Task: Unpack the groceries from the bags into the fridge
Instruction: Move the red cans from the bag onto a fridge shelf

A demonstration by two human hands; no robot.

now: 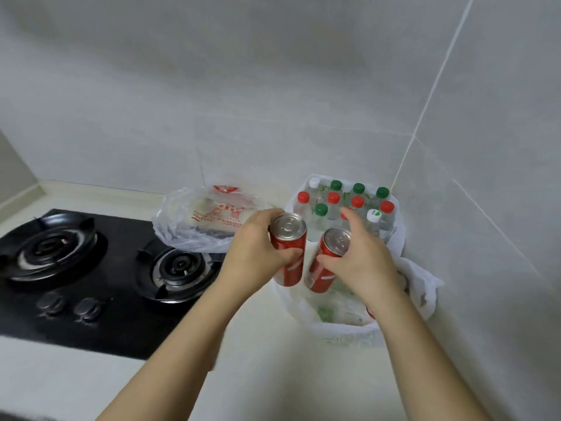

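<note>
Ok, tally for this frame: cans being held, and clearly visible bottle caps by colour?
Red cans, left hand and right hand: 2
Green caps: 4
Red caps: 4
White caps: 2
Total: 12
Possible fifth red cap behind a finger, uncounted.

A black two-burner hob [115, 284] sits in a pale countertop [273, 375] under grey tiles [243, 86].

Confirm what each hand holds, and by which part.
Left hand grips a red soda can around its upper wall; right hand grips a second red can likewise.
</note>
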